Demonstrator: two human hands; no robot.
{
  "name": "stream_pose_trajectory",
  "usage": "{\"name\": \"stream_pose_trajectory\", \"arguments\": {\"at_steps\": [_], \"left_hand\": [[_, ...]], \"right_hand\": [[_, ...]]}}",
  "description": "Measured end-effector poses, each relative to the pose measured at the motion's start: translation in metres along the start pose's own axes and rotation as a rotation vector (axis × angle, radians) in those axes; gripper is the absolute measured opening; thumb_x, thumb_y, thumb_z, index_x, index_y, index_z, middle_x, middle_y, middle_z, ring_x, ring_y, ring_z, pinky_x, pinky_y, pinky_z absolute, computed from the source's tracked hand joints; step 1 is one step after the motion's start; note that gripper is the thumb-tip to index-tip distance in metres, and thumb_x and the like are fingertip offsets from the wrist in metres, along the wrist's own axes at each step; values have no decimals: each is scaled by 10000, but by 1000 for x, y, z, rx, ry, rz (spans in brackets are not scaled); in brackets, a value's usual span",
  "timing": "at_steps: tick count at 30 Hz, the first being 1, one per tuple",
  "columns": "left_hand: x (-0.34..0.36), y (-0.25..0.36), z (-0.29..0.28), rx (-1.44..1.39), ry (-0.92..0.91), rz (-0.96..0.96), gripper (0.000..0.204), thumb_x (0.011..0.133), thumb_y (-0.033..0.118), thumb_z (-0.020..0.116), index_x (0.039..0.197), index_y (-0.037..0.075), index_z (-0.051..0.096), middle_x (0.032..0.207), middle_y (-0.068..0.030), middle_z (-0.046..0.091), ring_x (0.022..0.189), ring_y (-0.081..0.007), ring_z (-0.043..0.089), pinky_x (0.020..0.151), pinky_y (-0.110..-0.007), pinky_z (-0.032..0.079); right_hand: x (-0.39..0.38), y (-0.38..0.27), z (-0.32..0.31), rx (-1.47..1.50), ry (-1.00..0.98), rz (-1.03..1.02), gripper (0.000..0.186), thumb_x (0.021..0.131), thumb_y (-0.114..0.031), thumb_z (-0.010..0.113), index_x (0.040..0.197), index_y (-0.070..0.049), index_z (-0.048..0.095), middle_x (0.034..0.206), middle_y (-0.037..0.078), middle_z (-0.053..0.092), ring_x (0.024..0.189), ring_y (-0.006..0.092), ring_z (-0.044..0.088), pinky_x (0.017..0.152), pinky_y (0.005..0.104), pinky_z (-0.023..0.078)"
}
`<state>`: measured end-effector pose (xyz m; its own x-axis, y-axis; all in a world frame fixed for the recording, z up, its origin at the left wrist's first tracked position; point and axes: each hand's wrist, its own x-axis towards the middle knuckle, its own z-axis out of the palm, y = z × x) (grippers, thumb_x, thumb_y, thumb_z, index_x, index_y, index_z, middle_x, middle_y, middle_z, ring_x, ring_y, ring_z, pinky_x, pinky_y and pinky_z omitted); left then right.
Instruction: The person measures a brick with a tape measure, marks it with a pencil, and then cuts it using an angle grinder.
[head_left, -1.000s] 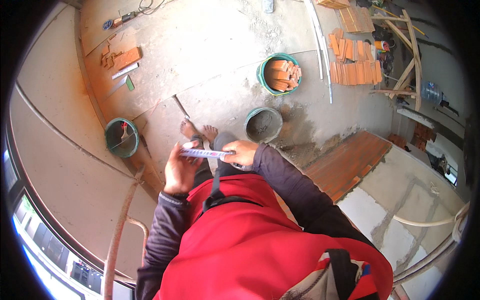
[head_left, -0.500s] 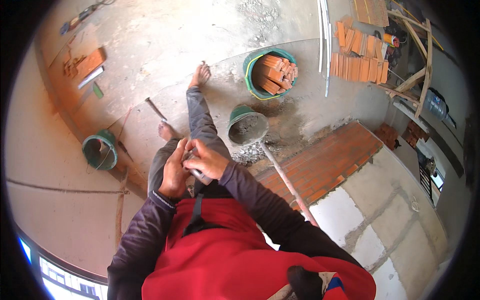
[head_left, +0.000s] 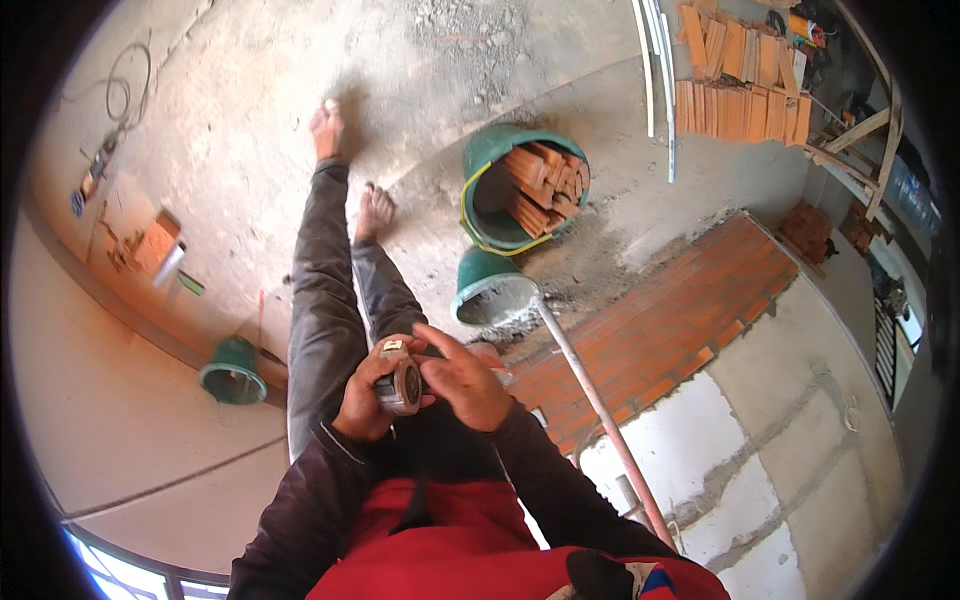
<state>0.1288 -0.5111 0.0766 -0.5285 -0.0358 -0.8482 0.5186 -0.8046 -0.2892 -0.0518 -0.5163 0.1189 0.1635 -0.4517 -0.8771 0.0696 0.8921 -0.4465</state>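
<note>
A tape measure (head_left: 402, 388) with a silver-grey and dark case sits in my left hand (head_left: 361, 404), in front of my waist. The fingers and thumb of that hand wrap round the case, and a small pale tab shows at its far end. Close by on the right is my right hand (head_left: 470, 388), its index finger stretched out and its palm turned toward the tape measure. Whether its fingertips touch the case I cannot tell.
A green bucket (head_left: 478, 155) holds cut orange tiles; a smaller green bucket (head_left: 478, 275) stands nearer. Another green bucket (head_left: 232, 372) is at left. A long pole (head_left: 600, 400) slants past laid brick-red tiles (head_left: 660, 310). Stacked tiles (head_left: 740, 110) lie far right.
The tape measure now shows upright in my left hand, and my right hand has moved off it to the right. My feet have stepped, and the view has shifted.
</note>
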Motion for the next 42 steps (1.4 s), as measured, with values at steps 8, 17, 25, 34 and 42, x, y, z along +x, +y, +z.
{"name": "stream_pose_trajectory", "arguments": {"at_steps": [8,17,25,34,42], "left_hand": [[47,140,98,519,132,115,549,820,302,705,1287,110,489,1102,-56,582,994,-166,593,727,-368,591],[51,222,266,1061,14,440,658,750,42,807,1278,69,414,1156,-59,500,964,-121,557,807,-276,520],[136,204,385,1341,-152,571,659,717,107,841,1264,49,479,1124,-97,549,967,-171,581,820,-338,524],[323,164,515,1697,-140,954,628,623,176,848,1170,36,574,1066,-171,598,1021,-390,587,894,-480,485],[382,138,632,1845,-91,733,665,579,135,851,1176,44,572,1091,-190,590,1019,-388,586,872,-478,487]], "right_hand": [[48,36,-54,-203,212,216,571,1008,-351,563,1443,-10,423,1301,238,589,1183,334,610,997,402,469],[85,-128,-79,-15,379,148,723,932,-448,650,1437,22,434,1252,276,625,1196,351,614,1016,409,462],[109,-184,-147,-149,742,196,518,897,-395,682,1273,-40,640,1090,227,685,1037,375,657,899,436,509],[251,-142,-405,-18,898,5,251,929,-310,633,1037,-85,659,830,114,678,772,289,679,693,400,531],[411,-257,-756,-422,1027,19,425,871,-397,687,1181,-113,632,933,116,727,907,295,706,843,423,540]]}}
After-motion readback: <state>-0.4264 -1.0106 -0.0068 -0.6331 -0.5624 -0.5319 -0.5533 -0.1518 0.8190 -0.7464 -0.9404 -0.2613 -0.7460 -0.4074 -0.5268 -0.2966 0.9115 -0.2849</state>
